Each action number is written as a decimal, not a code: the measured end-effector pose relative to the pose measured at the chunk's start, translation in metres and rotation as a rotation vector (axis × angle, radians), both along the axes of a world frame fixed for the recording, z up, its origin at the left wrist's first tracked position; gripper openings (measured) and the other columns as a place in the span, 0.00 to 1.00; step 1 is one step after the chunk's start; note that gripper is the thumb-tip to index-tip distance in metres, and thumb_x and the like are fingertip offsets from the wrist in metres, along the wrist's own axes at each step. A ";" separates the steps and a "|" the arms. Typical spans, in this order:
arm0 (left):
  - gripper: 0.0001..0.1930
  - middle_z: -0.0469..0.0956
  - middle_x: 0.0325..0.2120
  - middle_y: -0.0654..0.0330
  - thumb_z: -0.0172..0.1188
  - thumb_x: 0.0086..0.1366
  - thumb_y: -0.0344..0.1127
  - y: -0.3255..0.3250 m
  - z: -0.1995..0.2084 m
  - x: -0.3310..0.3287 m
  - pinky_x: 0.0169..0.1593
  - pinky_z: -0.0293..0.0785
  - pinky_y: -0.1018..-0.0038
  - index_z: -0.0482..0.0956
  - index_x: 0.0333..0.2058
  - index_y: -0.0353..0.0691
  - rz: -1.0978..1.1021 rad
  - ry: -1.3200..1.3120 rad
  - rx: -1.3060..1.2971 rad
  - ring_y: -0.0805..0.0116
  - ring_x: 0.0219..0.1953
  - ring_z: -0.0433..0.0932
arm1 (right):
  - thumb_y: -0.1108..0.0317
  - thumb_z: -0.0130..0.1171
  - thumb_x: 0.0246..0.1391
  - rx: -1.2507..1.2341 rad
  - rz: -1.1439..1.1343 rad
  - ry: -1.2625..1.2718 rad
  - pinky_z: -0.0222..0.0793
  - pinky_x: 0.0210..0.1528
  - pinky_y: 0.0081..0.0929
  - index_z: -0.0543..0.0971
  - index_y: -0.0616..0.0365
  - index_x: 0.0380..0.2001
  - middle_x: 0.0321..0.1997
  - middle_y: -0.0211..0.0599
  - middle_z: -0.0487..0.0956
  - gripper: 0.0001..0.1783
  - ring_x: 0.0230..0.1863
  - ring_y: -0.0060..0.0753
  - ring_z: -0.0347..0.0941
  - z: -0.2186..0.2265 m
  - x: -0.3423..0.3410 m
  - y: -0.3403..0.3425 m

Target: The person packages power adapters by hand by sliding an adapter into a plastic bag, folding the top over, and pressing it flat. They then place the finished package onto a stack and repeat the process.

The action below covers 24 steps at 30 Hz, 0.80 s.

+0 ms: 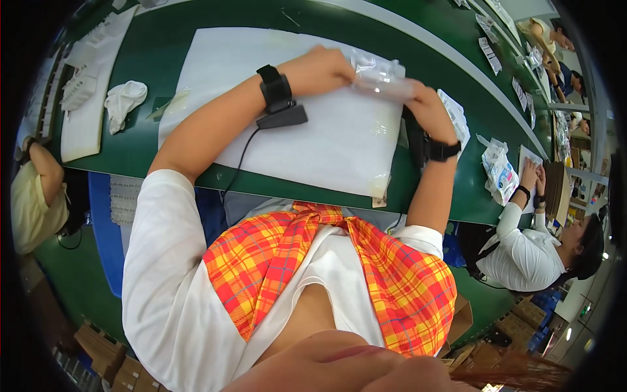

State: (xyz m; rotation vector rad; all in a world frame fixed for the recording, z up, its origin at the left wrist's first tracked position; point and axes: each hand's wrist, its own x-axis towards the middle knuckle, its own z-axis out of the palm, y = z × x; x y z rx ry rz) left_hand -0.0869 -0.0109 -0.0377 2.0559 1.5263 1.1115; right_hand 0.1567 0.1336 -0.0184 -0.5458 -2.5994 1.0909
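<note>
Both my hands hold a clear plastic bag (379,75) over a white foam sheet (313,137) lying on the green table (163,46). My left hand (323,68) grips the bag's left end. My right hand (428,108) grips its right end. Each wrist wears a black strap; a small black device with a cable hangs under the left wrist (281,117). What is inside the bag I cannot tell.
A crumpled white cloth (124,101) and white trays (81,85) lie at the left. Several packets (499,170) sit at the right, where a person in white (529,251) works. Another person's arm (39,176) is at far left. Cardboard boxes (522,317) stand below.
</note>
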 end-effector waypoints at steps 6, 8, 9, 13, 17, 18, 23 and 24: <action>0.14 0.78 0.32 0.60 0.56 0.59 0.35 -0.012 0.012 0.014 0.51 0.67 0.65 0.80 0.44 0.45 -0.063 0.310 -0.114 0.58 0.41 0.74 | 0.73 0.59 0.50 0.299 0.102 -0.093 0.71 0.45 0.33 0.81 0.62 0.39 0.38 0.43 0.80 0.11 0.39 0.41 0.76 0.040 -0.024 -0.088; 0.16 0.76 0.39 0.62 0.57 0.59 0.36 -0.013 0.005 0.015 0.55 0.64 0.64 0.78 0.47 0.48 -0.064 0.320 -0.073 0.59 0.46 0.71 | 0.73 0.59 0.50 0.269 0.081 -0.141 0.70 0.44 0.33 0.82 0.62 0.37 0.36 0.44 0.80 0.10 0.38 0.43 0.76 0.037 -0.029 -0.099; 0.17 0.75 0.42 0.64 0.58 0.59 0.37 -0.013 0.003 0.015 0.56 0.62 0.63 0.77 0.49 0.49 -0.062 0.326 -0.053 0.60 0.49 0.70 | 0.73 0.59 0.50 0.266 0.059 -0.132 0.70 0.43 0.34 0.82 0.63 0.36 0.34 0.44 0.79 0.10 0.37 0.44 0.75 0.035 -0.031 -0.100; 0.20 0.72 0.48 0.65 0.58 0.60 0.38 -0.014 0.001 0.015 0.57 0.60 0.61 0.74 0.52 0.51 -0.078 0.386 -0.092 0.60 0.52 0.67 | 0.72 0.59 0.50 0.230 0.020 -0.129 0.69 0.40 0.35 0.82 0.64 0.34 0.30 0.44 0.77 0.08 0.35 0.47 0.74 0.028 -0.035 -0.098; 0.19 0.72 0.47 0.65 0.58 0.60 0.39 -0.013 0.005 0.015 0.57 0.60 0.61 0.74 0.52 0.51 -0.078 0.402 -0.131 0.60 0.51 0.67 | 0.75 0.58 0.50 0.236 0.029 -0.122 0.69 0.41 0.35 0.80 0.64 0.32 0.30 0.44 0.76 0.05 0.36 0.47 0.73 0.020 -0.037 -0.095; 0.19 0.72 0.47 0.65 0.58 0.60 0.39 -0.012 0.006 0.016 0.57 0.60 0.61 0.74 0.52 0.51 -0.090 0.403 -0.130 0.60 0.51 0.67 | 0.75 0.58 0.50 0.293 0.050 -0.099 0.69 0.41 0.34 0.79 0.64 0.31 0.32 0.44 0.76 0.04 0.37 0.47 0.73 0.017 -0.037 -0.095; 0.21 0.72 0.48 0.62 0.58 0.61 0.37 -0.012 0.004 0.014 0.56 0.59 0.63 0.72 0.54 0.50 -0.086 0.420 -0.121 0.59 0.50 0.67 | 0.78 0.55 0.51 0.246 0.307 -0.136 0.67 0.44 0.32 0.74 0.62 0.32 0.36 0.43 0.74 0.04 0.39 0.45 0.71 0.036 -0.006 -0.080; 0.21 0.72 0.49 0.62 0.58 0.61 0.37 -0.014 0.002 0.010 0.56 0.59 0.63 0.72 0.54 0.49 -0.092 0.399 -0.129 0.59 0.51 0.67 | 0.78 0.55 0.52 0.161 0.187 0.008 0.66 0.45 0.30 0.73 0.63 0.33 0.36 0.41 0.74 0.04 0.39 0.42 0.70 0.037 0.016 -0.075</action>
